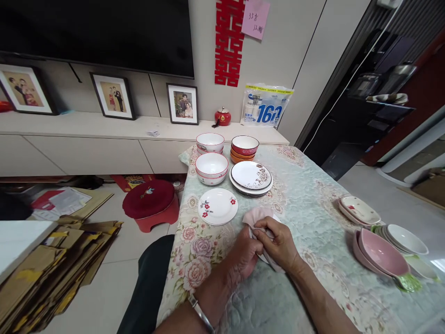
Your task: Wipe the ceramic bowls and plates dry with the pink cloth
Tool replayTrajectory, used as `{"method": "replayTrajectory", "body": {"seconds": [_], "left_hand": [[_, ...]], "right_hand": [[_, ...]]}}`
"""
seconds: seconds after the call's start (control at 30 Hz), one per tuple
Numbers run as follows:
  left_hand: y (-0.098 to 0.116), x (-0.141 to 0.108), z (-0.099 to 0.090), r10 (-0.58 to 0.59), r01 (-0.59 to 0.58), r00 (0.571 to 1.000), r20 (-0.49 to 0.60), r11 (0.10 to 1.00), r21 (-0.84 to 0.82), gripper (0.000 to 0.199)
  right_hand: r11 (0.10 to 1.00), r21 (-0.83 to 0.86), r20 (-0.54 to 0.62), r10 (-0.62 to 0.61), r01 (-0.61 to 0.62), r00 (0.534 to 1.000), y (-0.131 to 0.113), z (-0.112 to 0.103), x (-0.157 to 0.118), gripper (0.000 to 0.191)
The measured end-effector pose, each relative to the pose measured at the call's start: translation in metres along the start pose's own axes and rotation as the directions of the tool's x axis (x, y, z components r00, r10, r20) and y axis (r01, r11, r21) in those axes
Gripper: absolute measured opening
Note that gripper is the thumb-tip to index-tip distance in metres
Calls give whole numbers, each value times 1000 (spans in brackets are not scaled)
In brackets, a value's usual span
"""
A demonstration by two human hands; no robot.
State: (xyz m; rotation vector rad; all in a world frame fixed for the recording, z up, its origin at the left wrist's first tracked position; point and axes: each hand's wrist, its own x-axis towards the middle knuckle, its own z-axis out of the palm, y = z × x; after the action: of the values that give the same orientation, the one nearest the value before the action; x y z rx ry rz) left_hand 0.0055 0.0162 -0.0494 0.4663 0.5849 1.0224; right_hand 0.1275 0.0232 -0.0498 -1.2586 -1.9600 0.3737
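Both of my hands meet over a pale pink cloth (pixel 257 215) near the front of the table. My left hand (pixel 247 253) is closed on it, thumb towards the right hand. Pressed against the same cloth, my right hand (pixel 280 243) has its fingers bent. A bit of white rim peeks out beside the cloth, perhaps a dish, mostly hidden by the hands. Just beyond lie white plates with red flowers (pixel 219 207) and a stack of plates with a brown flower pattern (pixel 251 176). White red-rimmed bowls (pixel 211 166) stand stacked behind.
Red and orange bowls (pixel 245 146) are stacked at the table's (pixel 299 199) far end. Pink bowls (pixel 382 253), white bowls (pixel 406 239) and small dishes (pixel 359 209) sit along its right side. A red stool (pixel 151 204) and flattened cardboard (pixel 52 269) are on the floor to the left.
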Motion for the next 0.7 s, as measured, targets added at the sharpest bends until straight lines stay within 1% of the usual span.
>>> {"method": "replayTrajectory", "body": {"seconds": [0.1, 0.17, 0.3, 0.4, 0.47, 0.53, 0.63, 0.7], "left_hand": [[-1, 0, 0, 0, 0, 999, 33, 1000, -17, 71], [-3, -1, 0, -2, 3, 999, 39, 1000, -28, 82], [-6, 0, -2, -3, 4, 999, 42, 999, -32, 90], [-5, 1, 0, -1, 1, 1000, 22, 1000, -20, 90], [-3, 0, 2, -7, 7, 1000, 18, 1000, -15, 88], [-2, -1, 4, 1, 0, 1000, 31, 1000, -18, 86], [-1, -2, 5, 14, -14, 999, 37, 1000, -23, 76], [-1, -2, 4, 11, -11, 1000, 24, 1000, -18, 61]], "right_hand": [[990, -101, -100, 86, -96, 991, 9, 3, 4, 13], [974, -154, -167, 137, -163, 976, 18, 3, 6, 14], [951, -219, -268, 159, -220, 950, 31, -3, 5, 13], [948, -228, -298, 147, -221, 943, 33, -6, 3, 13], [956, -215, -300, 132, -201, 945, 30, -5, 4, 11], [971, -186, -276, 97, -153, 956, 25, -2, 5, 15], [991, -121, -189, 24, -48, 982, 13, 2, 8, 16], [999, -38, -109, -25, 21, 994, 6, 2, 9, 15]]}}
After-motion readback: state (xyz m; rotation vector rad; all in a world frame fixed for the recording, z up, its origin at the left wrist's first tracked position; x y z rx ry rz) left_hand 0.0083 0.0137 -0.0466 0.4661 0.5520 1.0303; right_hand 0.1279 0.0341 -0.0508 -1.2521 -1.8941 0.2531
